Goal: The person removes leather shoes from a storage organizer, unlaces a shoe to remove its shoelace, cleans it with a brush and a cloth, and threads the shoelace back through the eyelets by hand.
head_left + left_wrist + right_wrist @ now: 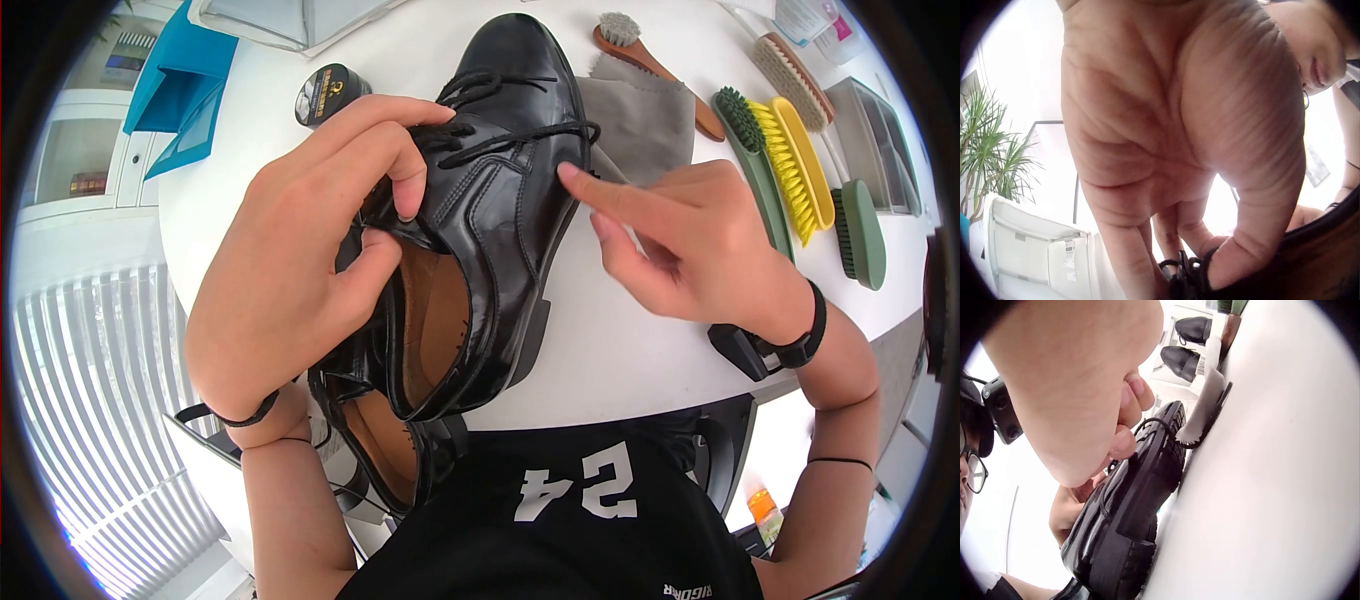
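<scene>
Left of the yellow-bristled brush [806, 165] lie a long-handled green brush [765, 190] just beside it, a wooden-handled dauber [650, 61], a gray cloth [648, 125] and, well apart, a black round jar [330, 95]; right of it, a short green brush [866, 235] and plastic box [875, 145].

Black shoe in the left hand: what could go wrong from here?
The loose lace trails across the side of the black shoe near the right hand, so it could snag on a finger. That hand's index fingertip is at the glossy side and might smudge it. The second shoe juts past the table edge; a bump from the left arm could drop it.
</scene>
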Demonstrator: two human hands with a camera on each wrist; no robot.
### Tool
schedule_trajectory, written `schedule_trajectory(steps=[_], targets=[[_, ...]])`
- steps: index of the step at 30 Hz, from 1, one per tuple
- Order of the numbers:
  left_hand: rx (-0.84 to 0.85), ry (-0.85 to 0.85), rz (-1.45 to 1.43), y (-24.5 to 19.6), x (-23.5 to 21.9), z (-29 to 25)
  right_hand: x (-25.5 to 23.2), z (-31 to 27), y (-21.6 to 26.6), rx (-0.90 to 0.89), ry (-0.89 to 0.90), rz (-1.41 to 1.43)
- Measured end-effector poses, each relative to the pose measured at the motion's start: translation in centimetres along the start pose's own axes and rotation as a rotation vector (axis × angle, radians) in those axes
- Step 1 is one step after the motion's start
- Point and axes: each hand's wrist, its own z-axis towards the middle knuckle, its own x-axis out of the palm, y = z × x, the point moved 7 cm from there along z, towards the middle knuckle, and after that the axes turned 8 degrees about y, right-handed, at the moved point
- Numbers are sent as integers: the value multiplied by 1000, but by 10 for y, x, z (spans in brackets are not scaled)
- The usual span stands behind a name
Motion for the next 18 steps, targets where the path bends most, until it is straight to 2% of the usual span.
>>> schedule_trajectory(steps=[5,8,13,18], targets=[[-11,10,3,0,0,0,3,-1,10,-137,37,1],[-13,13,-2,1,0,0,3,-1,9,-121,25,6],[-15,14,-4,0,0,0,-2,0,-2,22,-28,-23],[14,3,24,-2,1,0,-1,1,-15,33,-81,-8]])
